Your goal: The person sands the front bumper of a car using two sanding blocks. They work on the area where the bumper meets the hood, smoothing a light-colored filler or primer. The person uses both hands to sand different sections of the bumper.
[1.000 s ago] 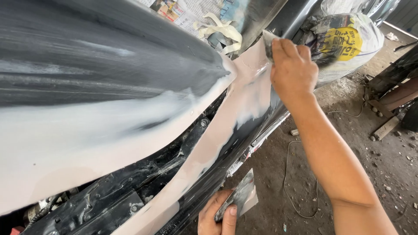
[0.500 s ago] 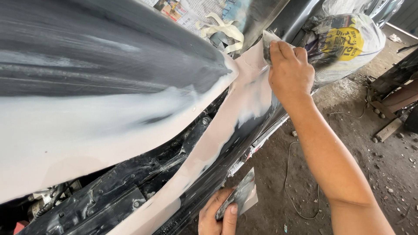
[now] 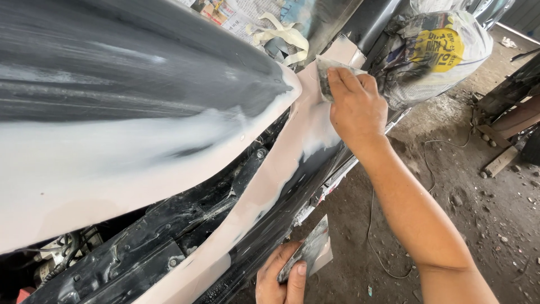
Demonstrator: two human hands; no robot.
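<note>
**Sanding filler on a car panel**

Dirt floor [image 3: 478, 225] lies under us, littered with wood scraps and a thin wire. Our right hand [image 3: 354, 107] presses a folded piece of sandpaper [image 3: 326, 70] flat against the pale filler on the car's bumper [image 3: 275, 180], just below the grey hood [image 3: 129, 73]. Our left hand [image 3: 278, 278] hangs low by the bumper's edge, pinching a metal scraper [image 3: 309, 253]. Newspaper masking [image 3: 439, 50] wraps the parts beyond.

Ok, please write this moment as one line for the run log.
right hand: presses sandpaper piece on filler-coated car panel | left hand: holds putty scraper low | wheel wrapped in newspaper behind
</note>
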